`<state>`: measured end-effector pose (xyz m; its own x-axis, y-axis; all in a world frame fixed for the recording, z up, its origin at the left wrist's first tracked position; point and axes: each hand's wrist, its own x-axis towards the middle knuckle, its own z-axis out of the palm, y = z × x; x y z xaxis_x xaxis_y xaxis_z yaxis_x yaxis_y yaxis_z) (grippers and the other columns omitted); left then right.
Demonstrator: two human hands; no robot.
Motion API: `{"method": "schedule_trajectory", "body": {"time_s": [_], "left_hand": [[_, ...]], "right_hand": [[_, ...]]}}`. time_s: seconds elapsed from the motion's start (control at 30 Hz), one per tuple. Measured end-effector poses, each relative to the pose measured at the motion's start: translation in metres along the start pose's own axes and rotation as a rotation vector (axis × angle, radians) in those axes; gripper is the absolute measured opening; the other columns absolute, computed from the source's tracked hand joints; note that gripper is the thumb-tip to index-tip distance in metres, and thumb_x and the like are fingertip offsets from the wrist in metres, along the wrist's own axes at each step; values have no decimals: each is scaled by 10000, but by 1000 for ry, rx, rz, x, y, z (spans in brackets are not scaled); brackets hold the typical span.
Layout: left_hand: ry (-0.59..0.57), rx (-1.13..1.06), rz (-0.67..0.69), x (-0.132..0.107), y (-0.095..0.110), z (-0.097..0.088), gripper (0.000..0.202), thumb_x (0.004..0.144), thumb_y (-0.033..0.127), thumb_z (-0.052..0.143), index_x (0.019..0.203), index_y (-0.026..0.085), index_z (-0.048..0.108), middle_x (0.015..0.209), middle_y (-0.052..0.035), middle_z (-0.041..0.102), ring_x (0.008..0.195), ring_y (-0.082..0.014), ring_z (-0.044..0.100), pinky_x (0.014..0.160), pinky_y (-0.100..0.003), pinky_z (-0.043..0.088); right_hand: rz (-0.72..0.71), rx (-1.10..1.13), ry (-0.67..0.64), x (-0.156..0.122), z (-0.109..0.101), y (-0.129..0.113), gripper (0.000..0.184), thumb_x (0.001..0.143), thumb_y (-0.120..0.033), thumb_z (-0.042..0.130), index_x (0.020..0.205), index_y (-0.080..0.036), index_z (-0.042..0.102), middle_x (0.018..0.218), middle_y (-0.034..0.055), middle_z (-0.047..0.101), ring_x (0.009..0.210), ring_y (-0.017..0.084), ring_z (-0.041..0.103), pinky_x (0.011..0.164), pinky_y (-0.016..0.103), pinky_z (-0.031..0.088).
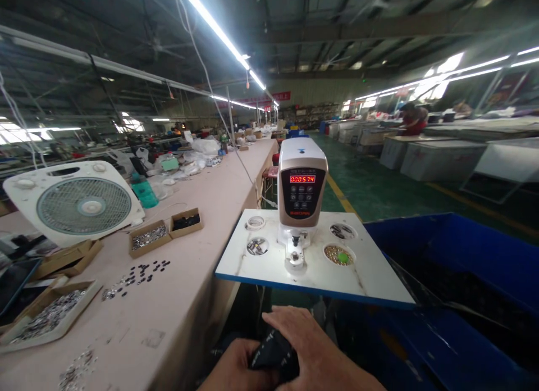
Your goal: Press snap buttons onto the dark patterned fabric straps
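Note:
Both my hands are low at the bottom edge, below the machine table. My left hand (236,366) and my right hand (311,346) are closed together around a piece of dark fabric (273,354). In front of them stands a white and bronze snap-press machine (301,189) with a red digit display (302,178). It sits on a white board (370,278) with round wells: one holds brass-coloured parts and a green piece (339,255), others hold small metal parts (257,246).
A long pink workbench (202,256) runs along the left with a white fan (78,203), cardboard boxes of metal fasteners (149,237), a tray of them (46,318) and loose ones scattered. A blue bin (471,250) stands right. A person in red works far off (412,120).

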<state>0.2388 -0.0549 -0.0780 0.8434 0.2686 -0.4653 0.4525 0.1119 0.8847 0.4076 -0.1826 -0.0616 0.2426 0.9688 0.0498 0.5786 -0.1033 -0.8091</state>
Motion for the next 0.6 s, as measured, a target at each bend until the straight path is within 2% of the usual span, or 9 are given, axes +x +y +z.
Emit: {"method": "schedule_trajectory", "body": {"time_s": [0.03, 0.1, 0.17, 0.2, 0.33, 0.43, 0.5, 0.6], "left_hand": [[-7, -5, 47, 10, 6, 2, 240, 720, 326, 776, 703, 112, 670, 652, 26, 554, 622, -113, 489, 595, -235, 358], [-50, -25, 153, 27, 19, 5, 189, 717, 287, 737, 729, 101, 704, 645, 23, 541, 632, -108, 452, 617, -237, 330], [-134, -43, 222, 39, 32, 5, 209, 736, 291, 723, 809, 95, 738, 690, 12, 565, 676, -119, 461, 669, -243, 354], [-181, -38, 234, 44, 38, 4, 225, 740, 302, 733, 832, 97, 743, 707, 11, 571, 692, -122, 465, 690, -244, 361], [-287, 17, 211, 68, 56, -10, 276, 728, 363, 787, 807, 107, 718, 682, 27, 550, 639, -97, 417, 633, -223, 321], [-321, -75, 159, 91, 65, -19, 330, 697, 393, 821, 838, 112, 721, 725, 7, 615, 636, -100, 468, 664, -231, 372], [-325, -135, 121, 107, 71, -21, 358, 677, 397, 836, 867, 113, 731, 767, -15, 661, 650, -110, 519, 707, -247, 411], [-296, -156, 79, 132, 79, -24, 376, 655, 400, 840, 869, 110, 732, 795, -38, 693, 657, -120, 562, 727, -257, 433]], "right_hand": [[35, -29, -34, -4, 2, 2, 937, 487, -460, 932, 1345, -221, 639, 1384, 144, 612, 1271, 409, 518, 1097, 489, 377], [134, 20, -69, -7, -1, 9, 542, 621, -360, 865, 1122, -206, 726, 1097, 71, 732, 1013, 308, 644, 886, 366, 488], [179, 135, -83, -5, -11, 17, 171, 754, -307, 764, 866, -185, 718, 830, -4, 705, 783, 202, 625, 693, 269, 453], [180, 193, -85, -4, -17, 21, 139, 789, -308, 735, 796, -175, 693, 765, -20, 671, 731, 174, 593, 649, 250, 423], [212, 391, -66, 0, -42, 33, 206, 776, -343, 755, 823, -154, 688, 761, -20, 647, 729, 160, 549, 656, 248, 400], [252, 536, -38, 10, -52, 41, 306, 803, -420, 734, 936, -146, 704, 836, 13, 692, 762, 181, 578, 697, 274, 426], [296, 529, 15, 21, -56, 47, 387, 827, -506, 701, 950, -140, 705, 817, 25, 693, 741, 185, 582, 676, 282, 427], [351, 389, 118, 41, -64, 58, 453, 873, -591, 610, 875, -148, 702, 754, 24, 678, 704, 190, 581, 625, 285, 408]]}}
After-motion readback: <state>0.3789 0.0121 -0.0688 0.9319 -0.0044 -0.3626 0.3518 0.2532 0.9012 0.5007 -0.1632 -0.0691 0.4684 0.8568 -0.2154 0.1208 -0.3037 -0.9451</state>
